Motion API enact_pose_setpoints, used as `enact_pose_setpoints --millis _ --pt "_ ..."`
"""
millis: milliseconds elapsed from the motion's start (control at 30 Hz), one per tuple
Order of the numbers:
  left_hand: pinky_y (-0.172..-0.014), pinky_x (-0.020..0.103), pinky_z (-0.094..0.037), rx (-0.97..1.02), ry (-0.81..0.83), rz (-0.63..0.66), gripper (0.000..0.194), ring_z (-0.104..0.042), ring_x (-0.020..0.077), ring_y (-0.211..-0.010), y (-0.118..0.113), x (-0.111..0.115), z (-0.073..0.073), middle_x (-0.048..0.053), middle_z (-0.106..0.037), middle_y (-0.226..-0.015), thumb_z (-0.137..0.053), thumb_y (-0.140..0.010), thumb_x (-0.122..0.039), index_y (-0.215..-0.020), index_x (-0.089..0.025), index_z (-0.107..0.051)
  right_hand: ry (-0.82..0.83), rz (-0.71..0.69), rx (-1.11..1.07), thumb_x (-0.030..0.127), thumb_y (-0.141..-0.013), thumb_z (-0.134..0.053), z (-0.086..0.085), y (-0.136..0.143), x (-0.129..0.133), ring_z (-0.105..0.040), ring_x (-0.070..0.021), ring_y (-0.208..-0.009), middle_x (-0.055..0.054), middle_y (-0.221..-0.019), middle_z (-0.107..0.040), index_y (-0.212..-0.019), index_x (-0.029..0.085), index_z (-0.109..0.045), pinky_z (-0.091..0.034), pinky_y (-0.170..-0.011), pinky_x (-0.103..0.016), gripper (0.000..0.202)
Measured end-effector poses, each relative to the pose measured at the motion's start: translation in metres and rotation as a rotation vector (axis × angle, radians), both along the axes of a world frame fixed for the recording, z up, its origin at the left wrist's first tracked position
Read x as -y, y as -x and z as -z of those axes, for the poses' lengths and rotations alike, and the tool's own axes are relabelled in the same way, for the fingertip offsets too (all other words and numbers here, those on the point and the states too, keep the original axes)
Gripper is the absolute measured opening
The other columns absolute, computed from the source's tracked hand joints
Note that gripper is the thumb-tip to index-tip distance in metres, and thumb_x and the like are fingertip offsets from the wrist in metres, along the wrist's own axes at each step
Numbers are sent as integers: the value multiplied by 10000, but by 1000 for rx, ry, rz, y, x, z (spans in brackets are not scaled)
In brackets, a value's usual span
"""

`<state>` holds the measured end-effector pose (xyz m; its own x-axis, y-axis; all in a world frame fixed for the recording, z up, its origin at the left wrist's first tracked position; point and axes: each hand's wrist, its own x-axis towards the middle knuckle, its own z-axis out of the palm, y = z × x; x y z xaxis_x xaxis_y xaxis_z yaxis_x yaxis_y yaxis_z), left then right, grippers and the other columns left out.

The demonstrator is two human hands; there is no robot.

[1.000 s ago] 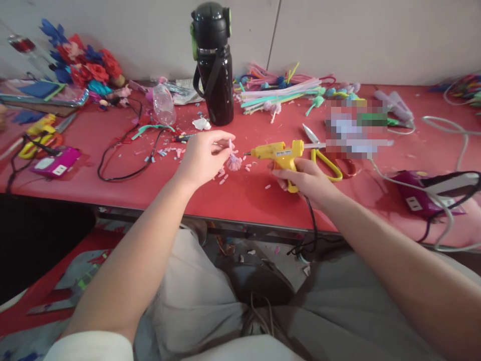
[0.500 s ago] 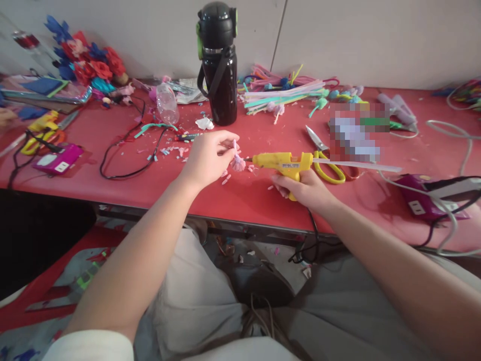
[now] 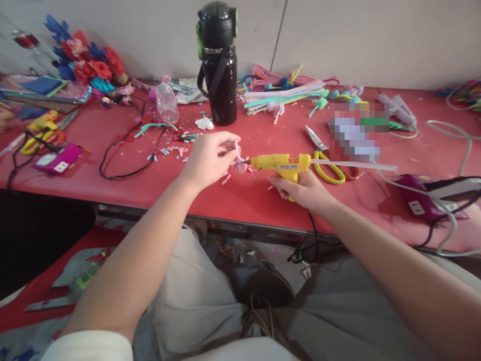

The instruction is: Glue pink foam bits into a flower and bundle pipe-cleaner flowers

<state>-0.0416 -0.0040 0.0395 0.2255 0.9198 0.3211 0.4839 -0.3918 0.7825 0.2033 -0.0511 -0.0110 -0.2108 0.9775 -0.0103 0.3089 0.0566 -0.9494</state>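
Observation:
Between its fingertips my left hand (image 3: 210, 156) pinches a small pink and lilac craft flower (image 3: 240, 165), whose petals hang over the red table. My right hand (image 3: 300, 190) is wrapped round the grip of a yellow hot glue gun (image 3: 276, 161). The gun's dark nozzle points left and reaches the flower; whether it touches cannot be made out. A long clear glue stick (image 3: 356, 165) juts from the gun's rear. Small pink scraps (image 3: 226, 179) lie on the table below the flower.
Yellow-handled scissors (image 3: 330, 170) lie right of the gun. Behind stands a black bottle (image 3: 221, 75), beside a bundle of pipe cleaners (image 3: 285, 95). Purple power strips (image 3: 428, 198) (image 3: 58, 159) with cables sit at both sides. A clear plastic bottle (image 3: 167, 105) stands back left.
The glue gun has shifted slightly left, its nozzle now overlapping the flower. The flower has turned a little and moved slightly right in my left hand.

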Motion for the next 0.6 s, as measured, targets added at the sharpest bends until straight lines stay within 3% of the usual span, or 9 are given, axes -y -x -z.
enact_pose_setpoints --millis 600 --pt "-870 286 -664 8 -4 -11 208 -776 168 -849 0 0 -1 64 -803 -932 -705 -865 -69 -1050 -142 -767 30 33 53 485 -843 -709 -1 -1 1 -532 -137 -527 0 -549 -556 -647 224 -567 -444 -519 -282 357"
